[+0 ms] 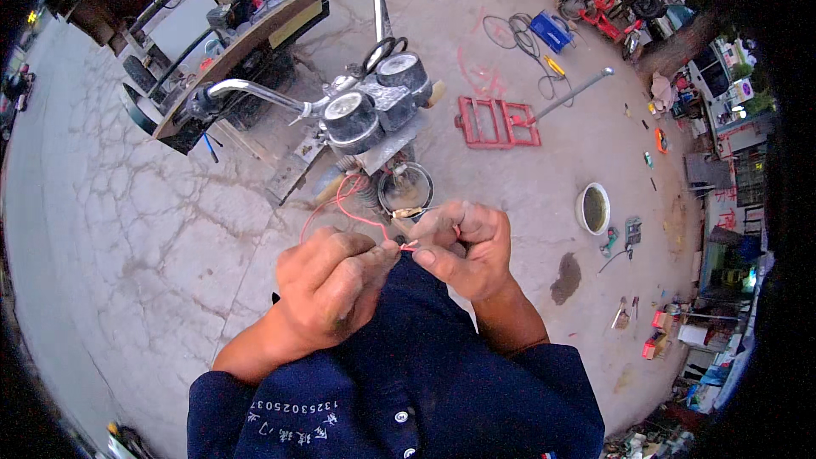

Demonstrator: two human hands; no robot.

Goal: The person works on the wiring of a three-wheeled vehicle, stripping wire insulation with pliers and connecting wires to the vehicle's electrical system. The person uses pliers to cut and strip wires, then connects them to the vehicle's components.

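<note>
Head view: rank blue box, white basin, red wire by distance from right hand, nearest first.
1. Red wire: at the right hand's fingers, on its left.
2. White basin: on the ground, to the right.
3. Blue box: on the ground, farther ahead, right.

Looped red wire (371,221), seemingly bare-tipped.
</note>
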